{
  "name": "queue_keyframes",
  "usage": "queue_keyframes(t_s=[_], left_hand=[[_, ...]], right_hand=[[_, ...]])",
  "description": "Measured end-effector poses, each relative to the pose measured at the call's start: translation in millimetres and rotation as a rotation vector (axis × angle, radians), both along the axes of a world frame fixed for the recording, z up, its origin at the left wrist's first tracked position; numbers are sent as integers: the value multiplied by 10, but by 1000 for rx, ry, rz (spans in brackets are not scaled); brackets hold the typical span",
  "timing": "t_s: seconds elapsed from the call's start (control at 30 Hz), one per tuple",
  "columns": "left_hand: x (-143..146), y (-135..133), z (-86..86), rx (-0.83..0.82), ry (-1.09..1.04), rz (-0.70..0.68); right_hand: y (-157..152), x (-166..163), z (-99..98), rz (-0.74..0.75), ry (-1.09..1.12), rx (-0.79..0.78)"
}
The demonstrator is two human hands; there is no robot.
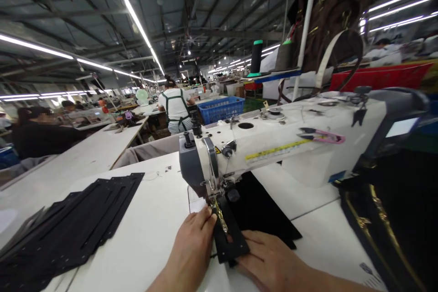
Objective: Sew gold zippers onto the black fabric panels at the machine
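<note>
A white sewing machine (pixel 273 141) stands over a black panel (pixel 232 248) that has a slot and a gold-toothed zipper (pixel 221 219) in it. The zipper runs up to the presser foot. My left hand (pixel 195 244) is at the panel's left edge, fingers bent together and fingertips close to the needle area. Holding the near right corner of the panel is my right hand (pixel 268 255), its thumb side partly hidden. Larger black material (pixel 262 205) lies under the machine arm, beside the panel.
Overlapping black panels (pixel 78 223) lie left on the white table (pixel 150 210). Pink-handled thread snips (pixel 323 136) rest on the machine. Black pieces with gold zippers (pixel 369 219) hang at right. Thread cones (pixel 255 59) stand behind. A blue crate (pixel 221 108) and co-workers (pixel 176 105) are farther off.
</note>
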State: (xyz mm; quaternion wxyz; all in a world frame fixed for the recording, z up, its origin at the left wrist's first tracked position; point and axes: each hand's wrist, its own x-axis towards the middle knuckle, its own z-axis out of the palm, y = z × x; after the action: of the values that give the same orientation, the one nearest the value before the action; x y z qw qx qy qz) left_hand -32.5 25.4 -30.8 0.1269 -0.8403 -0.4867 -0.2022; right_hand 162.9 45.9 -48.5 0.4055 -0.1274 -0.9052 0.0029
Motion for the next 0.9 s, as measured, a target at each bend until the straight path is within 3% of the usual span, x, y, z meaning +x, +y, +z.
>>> queue_keyframes(t_s=[0.2, 0.3, 0.43, 0.63, 0.77, 0.9], left_hand=[[88, -138, 60, -64, -166, 103], [109, -142, 75, -55, -204, 100], [116, -138, 51, -21, -202, 85], [117, -109, 11, 0, -77, 17], [143, -89, 64, -79, 5, 34], [170, -101, 121, -164, 12, 28]], right_hand=[[162, -114, 231, -221, -178, -281], [347, -193, 323, -114, -272, -382], [539, -231, 335, -8, -290, -405], [620, -298, 263, -134, -257, -423], [604, -303, 226, -221, -309, -426], [656, -358, 181, -406, -377, -426]])
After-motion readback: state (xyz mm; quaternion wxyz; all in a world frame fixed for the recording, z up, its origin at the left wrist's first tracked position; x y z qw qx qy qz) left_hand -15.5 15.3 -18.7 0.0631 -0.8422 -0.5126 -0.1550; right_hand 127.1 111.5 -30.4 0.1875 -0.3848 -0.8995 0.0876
